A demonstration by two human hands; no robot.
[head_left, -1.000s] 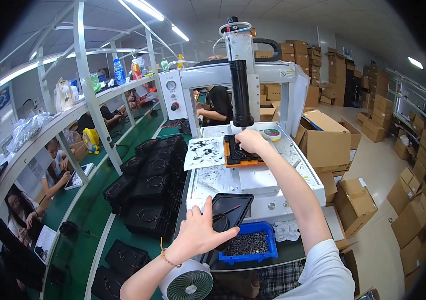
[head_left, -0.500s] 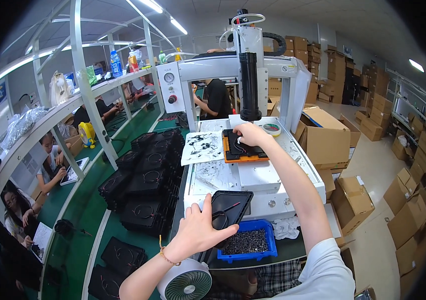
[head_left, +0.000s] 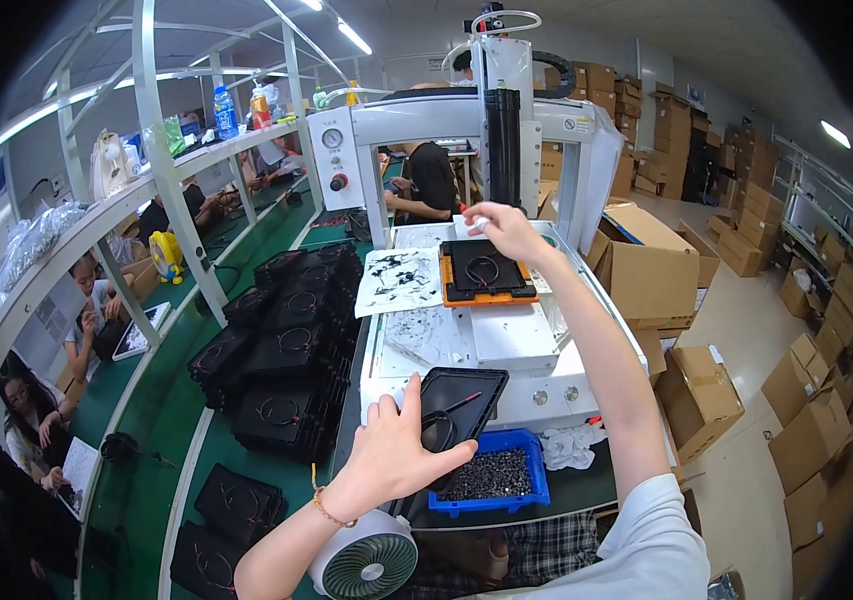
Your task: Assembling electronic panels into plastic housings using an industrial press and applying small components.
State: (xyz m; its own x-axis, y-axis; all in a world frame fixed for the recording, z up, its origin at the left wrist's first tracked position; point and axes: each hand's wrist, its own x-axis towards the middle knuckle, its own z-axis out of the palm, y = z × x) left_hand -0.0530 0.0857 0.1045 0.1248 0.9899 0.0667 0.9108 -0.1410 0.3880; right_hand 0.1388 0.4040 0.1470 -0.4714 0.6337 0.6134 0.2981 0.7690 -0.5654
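My left hand (head_left: 392, 455) grips a shallow black plastic housing (head_left: 477, 392) by its near left side, thumb and fingers spread around it. A thin cable with a red end lies inside that housing. Above the far edge of the machine bed, my right hand (head_left: 507, 230) is raised with its fingers pinched together. Something small and white shows at those fingertips, too small to name. Just below it, another black housing (head_left: 465, 262) with a coiled cable sits in an orange fixture (head_left: 492, 299). The machine's black dispensing cylinder (head_left: 504, 150) hangs directly behind my right hand.
A blue bin (head_left: 544, 490) of small dark parts stands at the bench front, beside a white fan (head_left: 372, 570). Stacked black housings (head_left: 287, 350) fill the left bench. A black-smeared white sheet (head_left: 399, 280) lies left of the fixture. Cardboard boxes (head_left: 647, 265) stand right; co-workers sit left.
My right hand has lifted off the housing in the fixture and moved up and back, uncovering its coiled cable. My left hand still holds its housing in nearly the same place.
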